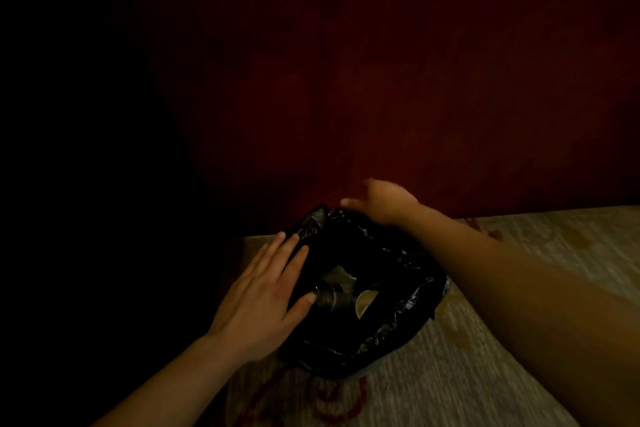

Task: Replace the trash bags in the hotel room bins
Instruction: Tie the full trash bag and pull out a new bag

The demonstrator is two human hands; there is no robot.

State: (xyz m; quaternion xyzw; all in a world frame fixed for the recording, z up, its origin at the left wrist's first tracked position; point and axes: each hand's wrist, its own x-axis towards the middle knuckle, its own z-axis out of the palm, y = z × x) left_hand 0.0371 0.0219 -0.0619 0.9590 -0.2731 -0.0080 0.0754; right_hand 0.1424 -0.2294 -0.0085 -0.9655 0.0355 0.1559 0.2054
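The black bag [398, 333], trash [337, 291] inside, stands on the carpet [485, 374] just before the wall [381, 97]. The left hand [263, 302] lies flat, fingers straight, on the bag's left rim. The right hand [384, 204] is at its far rim, too blurred to tell whether it pinches plastic. Gathering the rim inward evenly before lifting should keep the trash in. Open carpet lies right of the bag; its left is lost in darkness.

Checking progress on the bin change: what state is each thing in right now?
Black trash bag: untied, mouth open wide.
Rubbish: lying inside the bag.
Left hand: flat, fingers straight, on the bag's left rim.
Right hand: at the far rim, blurred, grip unclear.
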